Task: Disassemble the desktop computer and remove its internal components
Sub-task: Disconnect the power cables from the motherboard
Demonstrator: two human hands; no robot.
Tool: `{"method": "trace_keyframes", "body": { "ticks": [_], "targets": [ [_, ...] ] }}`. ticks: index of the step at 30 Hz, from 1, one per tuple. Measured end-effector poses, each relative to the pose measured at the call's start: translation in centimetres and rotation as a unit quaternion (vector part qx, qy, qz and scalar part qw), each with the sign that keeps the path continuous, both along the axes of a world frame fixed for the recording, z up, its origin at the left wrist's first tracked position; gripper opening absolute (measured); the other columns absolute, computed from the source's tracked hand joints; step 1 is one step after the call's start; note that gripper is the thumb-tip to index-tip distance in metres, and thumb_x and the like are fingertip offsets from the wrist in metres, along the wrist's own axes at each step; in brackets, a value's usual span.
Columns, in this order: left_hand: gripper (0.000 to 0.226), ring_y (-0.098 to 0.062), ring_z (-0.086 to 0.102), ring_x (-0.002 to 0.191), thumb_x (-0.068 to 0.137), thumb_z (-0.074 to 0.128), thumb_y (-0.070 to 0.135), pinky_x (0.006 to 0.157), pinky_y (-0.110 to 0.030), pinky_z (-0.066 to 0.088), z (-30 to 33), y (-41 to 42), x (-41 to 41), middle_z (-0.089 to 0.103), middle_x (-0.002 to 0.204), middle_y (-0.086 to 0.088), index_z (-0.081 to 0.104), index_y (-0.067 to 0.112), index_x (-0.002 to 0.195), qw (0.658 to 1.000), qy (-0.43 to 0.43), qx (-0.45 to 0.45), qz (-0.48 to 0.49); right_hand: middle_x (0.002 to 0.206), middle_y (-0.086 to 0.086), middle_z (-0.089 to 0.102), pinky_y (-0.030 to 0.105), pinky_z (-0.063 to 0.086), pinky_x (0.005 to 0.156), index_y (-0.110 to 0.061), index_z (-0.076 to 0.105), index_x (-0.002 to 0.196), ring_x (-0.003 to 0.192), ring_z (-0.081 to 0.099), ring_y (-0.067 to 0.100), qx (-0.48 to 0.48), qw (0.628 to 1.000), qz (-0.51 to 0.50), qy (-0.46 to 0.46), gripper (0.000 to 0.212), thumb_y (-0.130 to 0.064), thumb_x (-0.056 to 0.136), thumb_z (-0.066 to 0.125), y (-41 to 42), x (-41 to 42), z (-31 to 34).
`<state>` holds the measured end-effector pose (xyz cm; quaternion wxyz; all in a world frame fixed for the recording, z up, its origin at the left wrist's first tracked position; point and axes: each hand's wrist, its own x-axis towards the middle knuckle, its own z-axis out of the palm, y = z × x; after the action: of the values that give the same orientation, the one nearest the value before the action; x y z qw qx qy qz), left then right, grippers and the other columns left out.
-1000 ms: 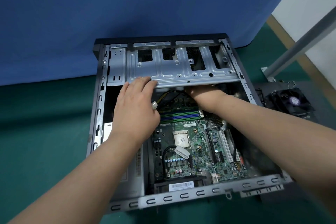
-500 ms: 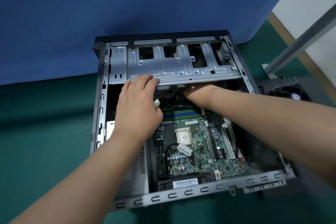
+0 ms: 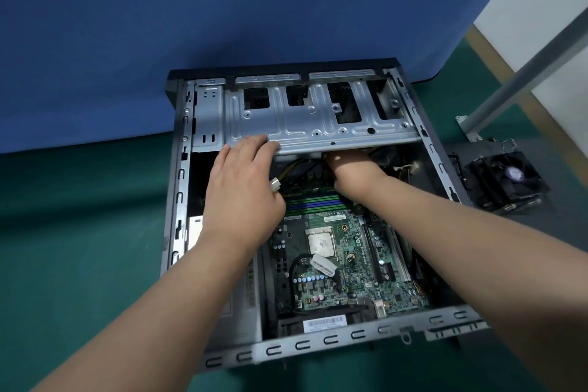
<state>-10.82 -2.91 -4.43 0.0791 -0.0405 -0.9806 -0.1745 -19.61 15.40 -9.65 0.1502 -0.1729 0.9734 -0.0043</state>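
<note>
Barely shifted, left hand (image 3: 241, 197) fingers lie flat on drive cage (image 3: 318, 124); right's hidden.

Your right hand (image 3: 345, 162) vanishes under the drive cage (image 3: 318, 124) at 12 o'clock; its fingers are hidden, grip unknowable.

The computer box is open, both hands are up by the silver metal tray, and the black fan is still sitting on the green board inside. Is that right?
Not quite. The black fan is not on the green board; the head view shows it lying outside the computer box, on the right. The rest holds: the box is open, the left hand rests on the silver metal tray, and the right hand reaches under it.
</note>
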Motion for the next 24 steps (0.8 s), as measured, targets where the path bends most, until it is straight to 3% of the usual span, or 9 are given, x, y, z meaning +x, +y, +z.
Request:
{"method": "trace_keyframes", "body": {
  "ticks": [3,7,11,14,16,18,21,24],
  "targets": [
    [0.068,-0.014,0.028,0.135,0.074,0.060,0.011,0.115,-0.029,0.002,0.0,0.0,0.0,0.041,0.142,0.003,0.043,0.021,0.138,1.000,0.004,0.001,0.000,0.123,0.018,0.056,0.035,0.047,0.086,-0.009,0.052,0.129,0.108,0.054,0.035,-0.028,0.999,-0.032,-0.018,0.047,0.004,0.083,0.049,0.4,0.3,0.1],
    [0.068,-0.014,0.029,0.135,0.073,0.060,0.011,0.115,-0.029,0.003,0.0,0.0,-0.1,0.041,0.142,0.003,0.043,0.021,0.138,1.000,0.004,-0.001,-0.002,0.130,0.015,0.053,0.035,0.046,0.086,-0.018,0.043,0.139,0.112,0.054,0.033,-0.029,0.998,-0.030,-0.044,0.064,0.011,0.082,0.047,0.6,0.2,0.7],
    [0.067,-0.015,0.029,0.135,0.073,0.060,0.010,0.116,-0.031,0.005,-0.1,0.0,0.0,0.042,0.142,0.003,0.044,0.021,0.137,1.000,0.004,0.004,0.001,0.135,0.018,0.048,0.042,0.046,0.093,-0.014,0.033,0.144,0.119,0.050,0.035,0.075,0.997,0.026,-0.001,0.071,0.013,0.081,0.047,-0.2,0.5,1.1],
    [0.066,-0.016,0.030,0.135,0.074,0.060,0.010,0.116,-0.031,0.005,-0.3,-0.1,-0.1,0.041,0.142,0.002,0.044,0.020,0.137,1.000,0.007,0.003,-0.003,0.148,0.018,0.032,0.046,0.032,0.108,-0.008,0.031,0.144,0.134,0.034,0.036,0.159,0.986,0.018,0.054,0.059,0.002,0.089,0.051,-1.3,0.5,2.1],
    [0.066,-0.019,0.032,0.133,0.073,0.061,0.012,0.115,-0.034,0.013,-0.4,-0.1,-0.1,0.042,0.139,-0.001,0.045,0.019,0.136,1.000,0.004,0.004,0.002,0.137,0.016,0.046,0.041,0.043,0.093,-0.008,0.047,0.131,0.123,0.046,0.035,0.148,0.988,-0.007,0.030,0.048,0.002,0.085,0.055,-1.4,1.2,3.3],
    [0.062,-0.023,0.037,0.125,0.071,0.063,0.014,0.109,-0.037,0.026,-0.2,-0.1,0.1,0.044,0.132,-0.006,0.049,0.016,0.131,1.000,0.009,-0.002,0.015,0.117,0.013,0.058,0.036,0.043,0.071,-0.007,0.055,0.114,0.106,0.058,0.034,0.106,0.994,-0.014,-0.001,0.039,0.007,0.079,0.056,-1.2,2.9,4.4],
    [0.054,-0.026,0.043,0.105,0.066,0.066,0.015,0.089,-0.036,0.033,0.1,0.0,0.2,0.046,0.112,-0.008,0.056,0.013,0.119,0.999,0.029,-0.025,0.013,0.106,0.012,0.053,0.034,0.037,0.060,-0.008,0.049,0.111,0.090,0.060,0.036,0.022,0.999,-0.034,0.017,0.037,0.008,0.078,0.056,-0.5,5.9,5.5],
    [0.052,-0.027,0.042,0.097,0.062,0.067,0.016,0.081,-0.035,0.031,0.2,0.0,0.4,0.046,0.105,-0.008,0.058,0.015,0.114,0.998,0.048,-0.041,0.003,0.101,0.005,0.050,0.038,0.046,0.060,-0.013,0.053,0.114,0.079,0.058,0.031,-0.069,0.992,-0.056,0.085,0.028,-0.002,0.088,0.055,0.0,8.1,6.2]
  ]
}}
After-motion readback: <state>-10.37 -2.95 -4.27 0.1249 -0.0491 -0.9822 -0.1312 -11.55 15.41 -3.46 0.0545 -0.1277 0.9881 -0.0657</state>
